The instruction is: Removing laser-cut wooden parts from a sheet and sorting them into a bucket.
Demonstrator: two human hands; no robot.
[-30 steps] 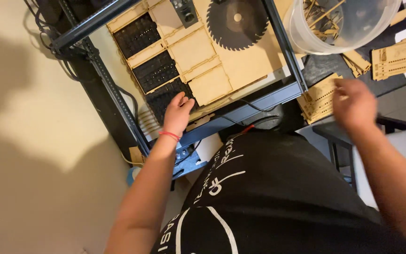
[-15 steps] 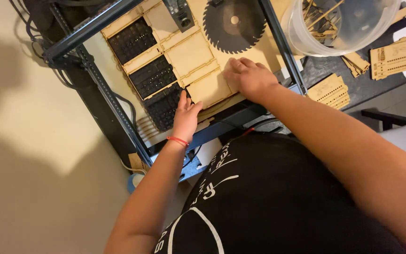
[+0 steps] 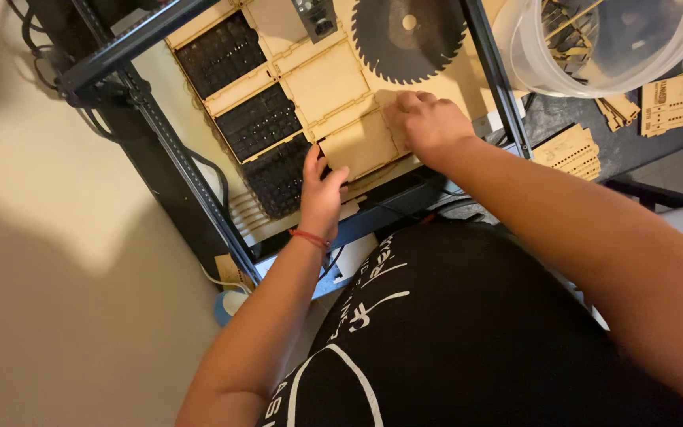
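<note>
Head view: I am pressing my left hand (image 3: 319, 198) and right hand (image 3: 428, 125), both open and flat, on a pale laser-cut plywood panel (image 3: 364, 144) lying in the sheet; next probably calls for lifting it free gently.

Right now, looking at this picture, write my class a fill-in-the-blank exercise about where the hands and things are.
1. Both hands rest on a laser-cut ____ sheet.
2. The left hand wears a ____ wristband.
3. Just above the right hand lies a dark circular ____ blade.
4. The clear plastic ____ at top right holds wooden pieces.

Missing words: wooden; red; saw; bucket
</note>
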